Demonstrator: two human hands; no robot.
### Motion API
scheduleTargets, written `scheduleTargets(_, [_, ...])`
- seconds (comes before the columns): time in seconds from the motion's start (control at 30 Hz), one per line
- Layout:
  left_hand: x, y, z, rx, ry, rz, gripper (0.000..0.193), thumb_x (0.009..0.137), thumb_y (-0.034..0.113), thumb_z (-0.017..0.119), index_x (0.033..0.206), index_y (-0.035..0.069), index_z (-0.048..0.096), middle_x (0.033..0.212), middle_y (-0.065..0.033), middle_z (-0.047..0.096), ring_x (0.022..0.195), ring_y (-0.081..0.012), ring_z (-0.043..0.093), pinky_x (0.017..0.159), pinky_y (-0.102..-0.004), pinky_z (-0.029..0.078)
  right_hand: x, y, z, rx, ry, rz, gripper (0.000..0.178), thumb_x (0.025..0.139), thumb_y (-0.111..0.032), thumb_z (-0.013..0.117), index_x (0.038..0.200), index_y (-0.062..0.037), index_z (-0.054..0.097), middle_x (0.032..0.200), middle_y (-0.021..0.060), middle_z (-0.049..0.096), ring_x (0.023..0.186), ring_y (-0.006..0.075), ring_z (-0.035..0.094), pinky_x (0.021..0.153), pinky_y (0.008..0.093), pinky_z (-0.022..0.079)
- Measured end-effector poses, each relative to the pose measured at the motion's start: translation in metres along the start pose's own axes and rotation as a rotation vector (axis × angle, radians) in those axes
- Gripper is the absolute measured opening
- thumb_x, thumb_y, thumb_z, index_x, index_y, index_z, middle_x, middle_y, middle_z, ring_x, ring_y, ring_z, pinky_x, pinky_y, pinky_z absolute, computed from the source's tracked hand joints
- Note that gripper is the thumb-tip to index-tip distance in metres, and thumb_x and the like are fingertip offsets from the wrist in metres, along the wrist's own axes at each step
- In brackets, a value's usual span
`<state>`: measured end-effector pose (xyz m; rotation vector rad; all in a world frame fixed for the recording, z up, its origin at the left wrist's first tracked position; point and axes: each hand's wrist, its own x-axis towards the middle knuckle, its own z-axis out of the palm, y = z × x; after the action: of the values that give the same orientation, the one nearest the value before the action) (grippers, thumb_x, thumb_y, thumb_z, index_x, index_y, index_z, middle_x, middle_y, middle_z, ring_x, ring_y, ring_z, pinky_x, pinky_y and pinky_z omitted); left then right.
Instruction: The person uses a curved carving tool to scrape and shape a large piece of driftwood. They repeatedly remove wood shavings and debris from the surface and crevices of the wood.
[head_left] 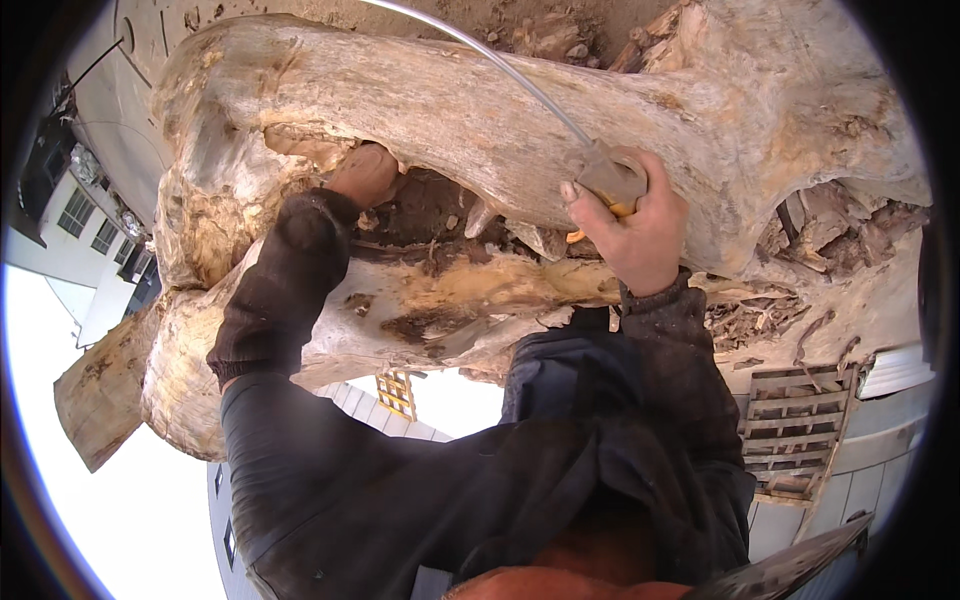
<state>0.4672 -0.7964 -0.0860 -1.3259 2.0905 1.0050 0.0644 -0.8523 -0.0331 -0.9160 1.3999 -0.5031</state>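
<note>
A large, pale, weathered log [480,120] spans the view, with a dark hollow [425,210] in its side. My left hand [367,175] reaches to the hollow's upper edge; its fingers are hidden, so whether it grips anything is unclear. My right hand [640,220] is closed around a tool with a grey blocky body [612,178] and orange-yellow parts. A long, thin, shiny rod or tube [500,68] runs from this body up and left past the top edge. The tool is over the log's near side, right of the hollow; its exact kind is unclear.
Broken wood and debris [830,235] fill another cavity at the right. Wooden pallets [795,430] are at the lower right, and a smaller yellowish one [396,395] shows below the log. A sawn log end [105,390] juts out at left, near a pale building [75,215].
</note>
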Motion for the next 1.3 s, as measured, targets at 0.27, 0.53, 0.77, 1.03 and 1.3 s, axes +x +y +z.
scheduleTargets(0.27, [-0.010, 0.045, -0.029, 0.329, -0.242, 0.300, 0.022, 0.086, 0.020, 0.063, 0.101, 0.005, 0.068, 0.110, -0.0174, 0.067, 0.101, -0.0324, 0.065, 0.094, -0.0472, 0.047, 0.001, 0.002, 0.002, 0.030, 0.018, 0.024, 0.049, 0.077, -0.022, 0.085, 0.116, -0.0032, 0.061, 0.087, 0.0140, 0.076, 0.079, 0.0185, 0.076, 0.067, 0.0308, 0.059])
scheduleTargets(0.53, [-0.006, 0.014, -0.063, -0.458, -0.227, -0.138, 0.021, 0.094, -0.002, 0.053, 0.110, 0.002, 0.067, 0.090, -0.0167, 0.070, 0.086, -0.0263, 0.070, 0.074, -0.0387, 0.055, 0.000, -0.001, 0.000, -0.004, -0.001, 0.028, 0.048, 0.077, -0.020, 0.085, 0.114, -0.0014, 0.060, 0.088, 0.0141, 0.076, 0.079, 0.0181, 0.075, 0.068, 0.0300, 0.058])
scheduleTargets(0.77, [-0.060, -0.004, -0.089, -0.910, -0.256, -0.344, 0.024, 0.096, 0.000, 0.047, 0.114, -0.001, 0.063, 0.099, -0.0116, 0.073, 0.088, -0.0175, 0.072, 0.074, -0.0300, 0.058, -0.005, 0.008, -0.001, 0.004, 0.025, 0.037, 0.050, 0.073, -0.019, 0.089, 0.111, -0.0027, 0.062, 0.090, 0.0120, 0.073, 0.079, 0.0188, 0.074, 0.070, 0.0304, 0.057])
scheduleTargets(1.03, [-0.043, 0.022, -0.058, -0.346, -0.259, 0.322, 0.017, 0.094, 0.015, 0.058, 0.093, 0.000, 0.066, 0.088, -0.0159, 0.067, 0.081, -0.0393, 0.065, 0.069, -0.0433, 0.053, -0.007, 0.012, 0.001, 0.112, 0.039, -0.024, 0.051, 0.074, -0.014, 0.089, 0.112, 0.0003, 0.059, 0.089, 0.0110, 0.071, 0.077, 0.0159, 0.071, 0.067, 0.0294, 0.056])
scheduleTargets(1.3, [-0.032, 0.039, 0.036, -0.946, -0.604, 0.016, 0.015, 0.098, 0.019, 0.054, 0.101, 0.004, 0.057, 0.092, -0.0105, 0.061, 0.083, -0.0321, 0.063, 0.067, -0.0443, 0.050, -0.007, 0.014, -0.004, 0.034, -0.004, -0.036, 0.052, 0.072, -0.014, 0.090, 0.113, -0.0010, 0.060, 0.090, 0.0109, 0.072, 0.079, 0.0157, 0.071, 0.068, 0.0289, 0.056])
